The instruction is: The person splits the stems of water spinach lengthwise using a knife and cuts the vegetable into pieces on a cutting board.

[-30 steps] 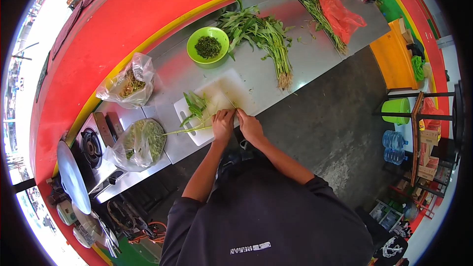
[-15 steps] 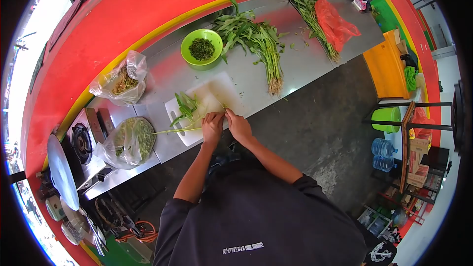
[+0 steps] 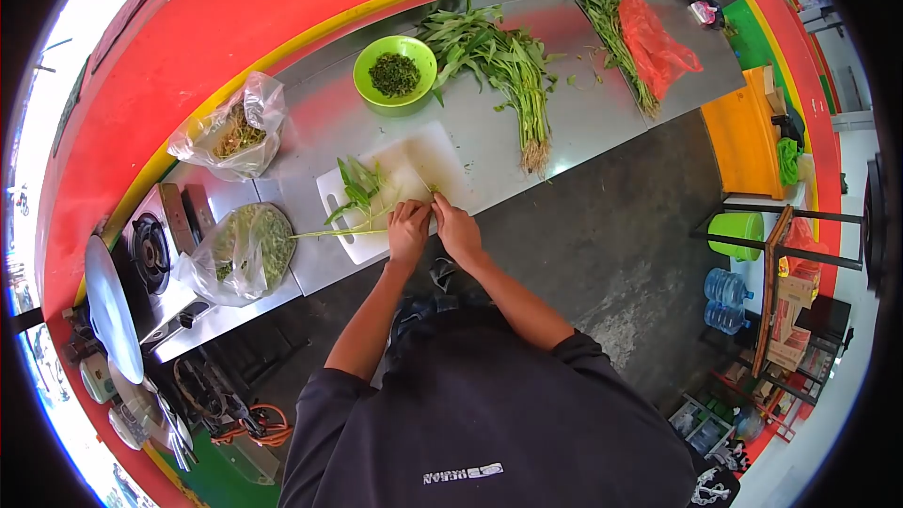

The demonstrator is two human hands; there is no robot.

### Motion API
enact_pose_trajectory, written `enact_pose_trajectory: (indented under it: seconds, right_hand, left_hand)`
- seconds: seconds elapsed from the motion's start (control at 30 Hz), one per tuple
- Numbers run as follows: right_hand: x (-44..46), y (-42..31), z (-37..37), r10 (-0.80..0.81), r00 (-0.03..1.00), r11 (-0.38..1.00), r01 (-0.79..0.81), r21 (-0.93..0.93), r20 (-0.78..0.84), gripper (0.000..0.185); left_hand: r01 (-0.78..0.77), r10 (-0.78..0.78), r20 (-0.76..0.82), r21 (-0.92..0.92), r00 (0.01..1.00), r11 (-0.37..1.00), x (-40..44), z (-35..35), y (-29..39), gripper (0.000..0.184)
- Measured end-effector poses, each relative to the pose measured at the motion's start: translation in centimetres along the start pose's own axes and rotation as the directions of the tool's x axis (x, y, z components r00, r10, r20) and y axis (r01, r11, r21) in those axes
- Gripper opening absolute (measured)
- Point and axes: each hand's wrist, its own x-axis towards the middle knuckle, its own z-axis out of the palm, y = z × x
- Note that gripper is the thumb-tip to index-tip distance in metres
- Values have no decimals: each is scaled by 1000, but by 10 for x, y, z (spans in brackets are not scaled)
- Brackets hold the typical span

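Over the near edge of a white cutting board (image 3: pixel 435 145), my left hand (image 3: pixel 409 230) is closed on a long green stem (image 3: pixel 324 233) that stretches left toward a plastic bag of greens (image 3: pixel 256 246). Close beside it, my right hand (image 3: pixel 457 229) has its fingers closed at a thin, pale blade-like edge, too small to make out. Leafy cuttings (image 3: pixel 359 186) lie on the board's left part. Behind the board stands a green bowl (image 3: pixel 366 92) of chopped greens. A large bundle of leafy stems (image 3: pixel 529 108) with roots lies to the right.
A second plastic bag (image 3: pixel 232 138) of plant scraps sits at the left, near a gas stove (image 3: pixel 150 252) and a round metal pan (image 3: pixel 113 306). Another bundle of greens (image 3: pixel 611 33) lies beside a red plastic bag (image 3: pixel 649 42) at the far right of the counter (image 3: pixel 583 127).
The camera view has shifted slightly. My hands stay close together at the board's near edge, with the stem still stretching left.
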Motion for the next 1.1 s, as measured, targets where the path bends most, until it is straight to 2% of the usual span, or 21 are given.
enact_pose_trajectory:
  seconds: [0.37, 0.43, 0.53, 0.8, 0.87, 1.1]
  right_hand:
    - [-19, 3, -3, 27, 999, 1000, -27, 14, 47, 32]
    - [-15, 0, -2, -17, 1000, 1000, 18, 11, -10, 33]
    - [-1, -2, 2, -19, 1000, 1000, 19, 3, -1, 34]
    - [-9, 5, -1, -15, 1000, 1000, 14, 22, 24, 34]
    - [-14, 5, 0, -3, 999, 1000, 2, 16, 52, 36]
    - [-6, 0, 3, -27, 1000, 999, 27, 26, -2, 34]
  left_hand:
    - [26, -27, -21, -39, 999, 999, -1, 2, -1, 16]
    - [37, -38, -23, -38, 999, 999, -3, 2, 0, 15]
    - [33, -33, -21, -4, 999, 999, -4, 2, 0, 13]
    - [53, -58, -56, -85, 997, 995, -3, 1, 1, 14]
    - [59, -63, -49, -80, 997, 995, -3, 1, 2, 14]
    - [37, -37, -50, -13, 998, 999, -8, 0, 4, 14]
